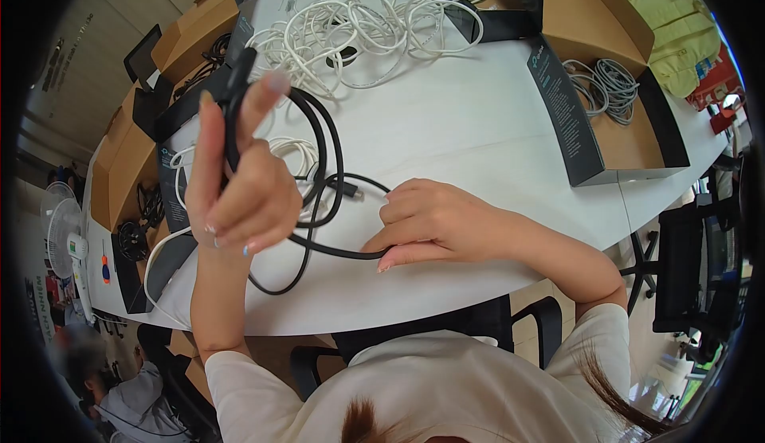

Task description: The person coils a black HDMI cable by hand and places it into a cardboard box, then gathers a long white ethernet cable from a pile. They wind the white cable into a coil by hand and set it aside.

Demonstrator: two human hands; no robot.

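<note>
My left hand [255,192] is raised over the left part of the table, its fingers closed around a black cable [339,148]. One thick black end of that cable sticks up past my fingertips. Loops of it hang to the right of this hand. A black plug [344,189] with a metal tip shows behind the loops. Lower down, close to the table top, my right hand [442,220] pinches a stretch of the same cable between thumb and fingers. Part of a white cable coil [296,156] lies behind my left hand.
A tangle of white cables [307,41] spreads across the back of the white table [462,124]. At right, an open box [558,116] holds a grey cable coil [617,92]. Open boxes with black cables [134,240] line the left edge. A person [143,399] sits lower left.
</note>
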